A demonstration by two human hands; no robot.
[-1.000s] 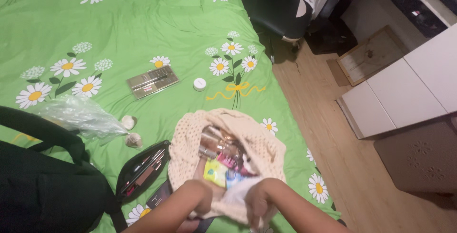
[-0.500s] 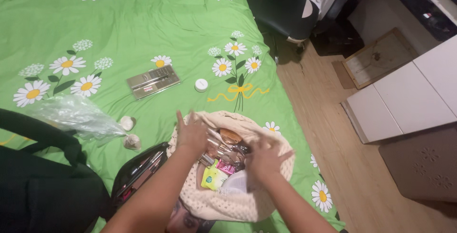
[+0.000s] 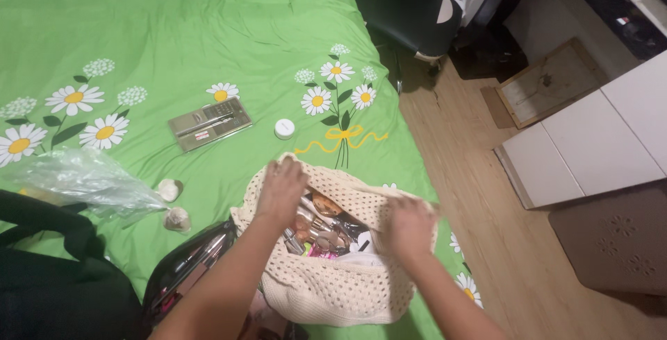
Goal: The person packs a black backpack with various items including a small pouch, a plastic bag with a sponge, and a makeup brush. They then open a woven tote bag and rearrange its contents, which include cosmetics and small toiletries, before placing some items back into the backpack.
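Both hands are on the cream crochet bag [image 3: 333, 284] on the green daisy bedspread [image 3: 208, 48] — left hand [image 3: 281, 191] gripping the far rim, right hand [image 3: 410, 225] clutching the right edge, holding its mouth open over the cosmetics [image 3: 323, 232] inside.

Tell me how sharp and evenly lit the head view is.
Head view: bedsheet bright and evenly lit; left hand fairly crisp, right hand slightly motion-blurred on the crochet bag; black bag and chair fall into dark shadow.
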